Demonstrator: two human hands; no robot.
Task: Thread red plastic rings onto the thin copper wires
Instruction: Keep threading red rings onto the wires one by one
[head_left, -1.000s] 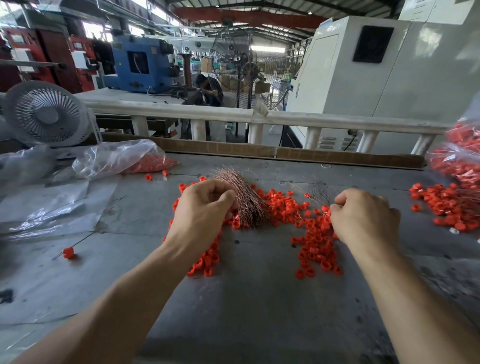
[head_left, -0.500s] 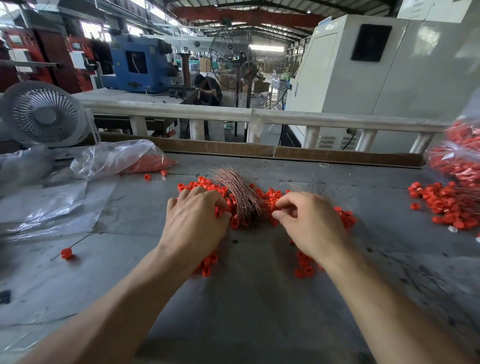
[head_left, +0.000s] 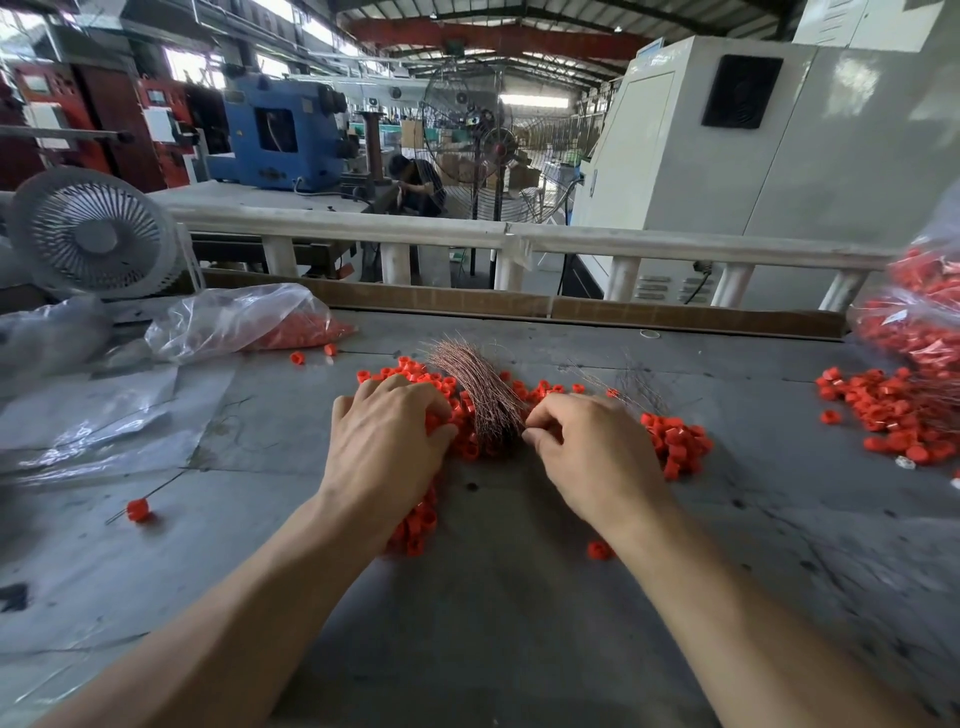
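Left hand (head_left: 387, 441) palm-down, fingers loosely curled on red plastic rings (head_left: 675, 441) heaped on grey table (head_left: 493, 597). Right hand (head_left: 592, 447) curled, fingertips pinched at base of copper wire bundle (head_left: 480, 395) between hands; wire held or only touched: cannot tell.

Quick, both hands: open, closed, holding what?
Left hand: open, fingers resting on the red rings.
Right hand: fingers curled at the copper wire bundle; grip cannot be told.

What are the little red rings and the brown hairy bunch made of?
The red rings look like moulded plastic: bright even colour, smooth, slightly shiny. The bunch of wires looks like bare copper: thin pinkish-brown strands with a metallic glint. The table seems to be dull grey sheet metal, scuffed, though that is less certain.
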